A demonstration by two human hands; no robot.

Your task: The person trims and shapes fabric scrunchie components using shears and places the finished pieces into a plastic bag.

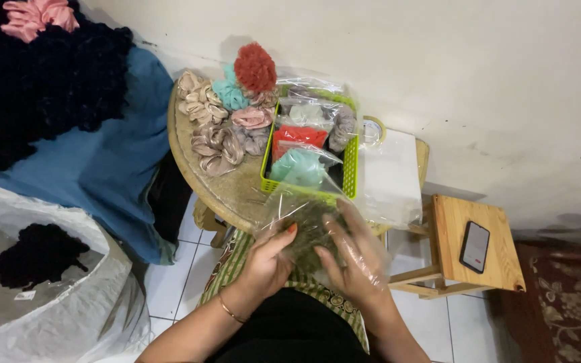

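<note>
My left hand (267,262) and my right hand (354,259) both grip a clear plastic bag (297,212) over my lap, at the near edge of the round table (226,188). Inside the bag sits a dark olive scrunchie (307,238). My right hand is partly covered by the plastic film. Just beyond the bag stands a lime green basket (351,165) packed with bagged scrunchies in red, mint and grey.
Loose beige, pink, teal and rust scrunchies (226,114) lie on the table's left half. A stack of clear bags (391,175) and a tape roll (373,130) lie right of the basket. A wooden stool (499,252) holds a phone (475,246). Large sacks of fabric fill the left.
</note>
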